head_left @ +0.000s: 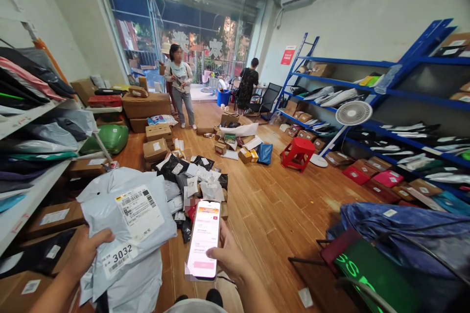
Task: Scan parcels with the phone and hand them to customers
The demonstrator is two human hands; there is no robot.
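My left hand grips a pale grey plastic mailing bag by its left edge, thumb on top. The bag bears a large shipping label and a smaller sticker reading 3032. More grey plastic hangs below it; whether that is a second bag I cannot tell. In my right hand is a smartphone, held upright with the thumb over its lit screen. The screen shows a white and pink page with small text. Beyond both hands, a heap of parcels lies on the wooden floor.
A shelf of bags and boxes stands close on the left. Blue racks line the right wall, with a white fan and red stool before them. Two people stand farther back. A green box sits at right front.
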